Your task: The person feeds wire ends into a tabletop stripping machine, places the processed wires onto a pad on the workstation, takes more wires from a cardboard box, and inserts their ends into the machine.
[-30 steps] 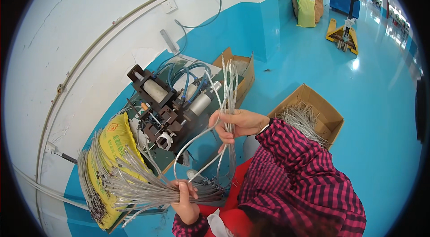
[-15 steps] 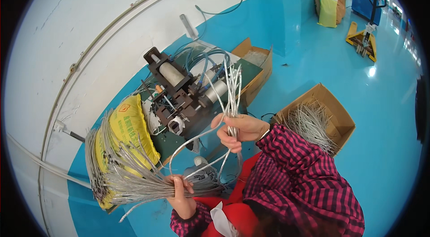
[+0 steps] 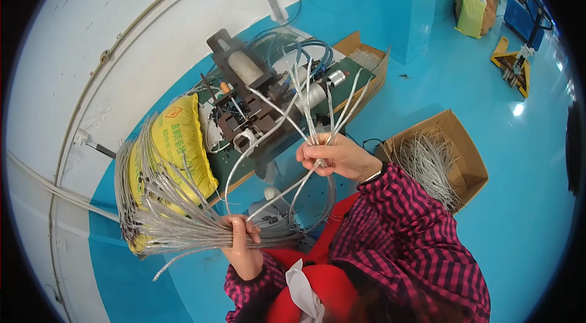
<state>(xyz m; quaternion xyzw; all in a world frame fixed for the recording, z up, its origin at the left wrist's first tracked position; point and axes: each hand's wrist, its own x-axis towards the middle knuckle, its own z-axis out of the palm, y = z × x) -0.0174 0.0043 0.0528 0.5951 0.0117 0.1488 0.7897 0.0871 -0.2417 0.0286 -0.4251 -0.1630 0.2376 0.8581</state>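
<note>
At the lower left, my left hand [image 3: 242, 246] is closed round a thick bundle of grey cables [image 3: 183, 225]. The bundle's ends fan out leftward over a stuffed yellow sack [image 3: 194, 134]. My right hand [image 3: 339, 157] is raised in front of the machine and pinches several silvery cables [image 3: 310, 109]. Their upper ends spread apart above the fingers. Below, these cables curve down and loop back toward the bundle in my left hand. One cable crosses the others at a slant, its tip near the machine's dark block.
A dark machine with metal cylinders [image 3: 244, 66] and blue hoses stands on a green-topped table [image 3: 348, 88]. One cardboard box [image 3: 473, 179] of cables sits on the floor at right, another box [image 3: 378, 76] behind the table. A yellow pallet truck [image 3: 513, 66] stands far right.
The cables above my right hand have spread from a tight upright bunch into a fan. My right hand has moved slightly up and right. The whole view has shifted a little.
</note>
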